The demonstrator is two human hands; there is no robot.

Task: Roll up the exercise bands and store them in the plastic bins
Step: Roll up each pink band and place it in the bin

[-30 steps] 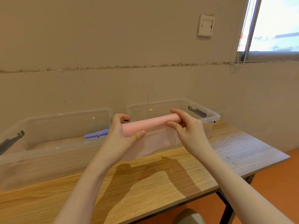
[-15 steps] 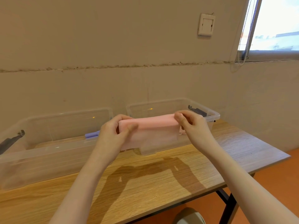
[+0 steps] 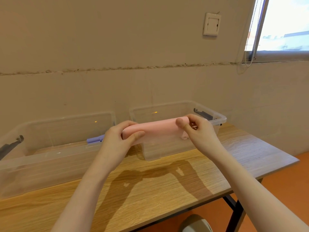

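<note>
Rolling looks nearly finished: the left hand (image 3: pixel 117 139) and right hand (image 3: pixel 199 131) pinch the ends of the pink exercise band (image 3: pixel 153 129), held just above the right plastic bin's (image 3: pixel 219 117) near wall. Next, likely lowering it inside without unrolling.

Left hand (image 3: pixel 115 141) and right hand (image 3: pixel 199 131) grip a pink band (image 3: pixel 153 129) by its ends above two clear bins (image 3: pixel 50 158).

Two bare forearms, no sleeves in view, left hand (image 3: pixel 115 141) and right hand (image 3: pixel 199 131) — ungloved, ringless
</note>
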